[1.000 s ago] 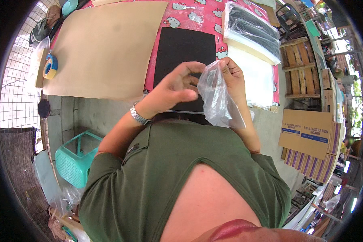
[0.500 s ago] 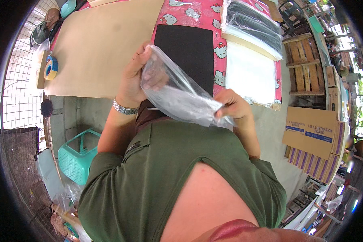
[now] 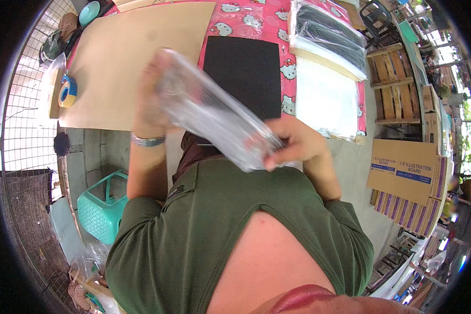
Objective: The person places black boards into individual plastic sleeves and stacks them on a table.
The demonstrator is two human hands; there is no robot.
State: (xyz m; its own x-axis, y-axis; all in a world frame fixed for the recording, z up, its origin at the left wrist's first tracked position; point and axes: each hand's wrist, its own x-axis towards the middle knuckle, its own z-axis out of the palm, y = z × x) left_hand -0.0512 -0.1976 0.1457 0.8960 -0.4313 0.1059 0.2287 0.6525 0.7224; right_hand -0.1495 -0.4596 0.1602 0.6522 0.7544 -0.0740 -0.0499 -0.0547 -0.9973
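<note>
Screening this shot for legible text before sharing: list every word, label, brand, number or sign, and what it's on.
Brown cardboard panel, right: large dark lettering, readable but not copied here; print on its blue bands too small.
Striped cartons below it: no legible print.
Clear plastic bag: blurred, no legible print.

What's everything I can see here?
clear film: one, transparent, between both hands
black sheet: one, black, table middle
large sheet: one, tan, table left
tape: count unclear, blue and yellow, table left
tablecloth: one, pink, under the sheets
wrapped pack: one, black, table far right
sheet stack: one, white, table right
stool: one, green, floor left
cardboard boxes: several, brown, right
wooden slats: several, brown, right
wire mesh: one, dark, left
background clutter: many, mixed, right
shirt: one, green, worn
metal wristband: one, silver, left wrist
left hand: one, blurred, film's upper end
right hand: one, pinching film's lower end
</note>
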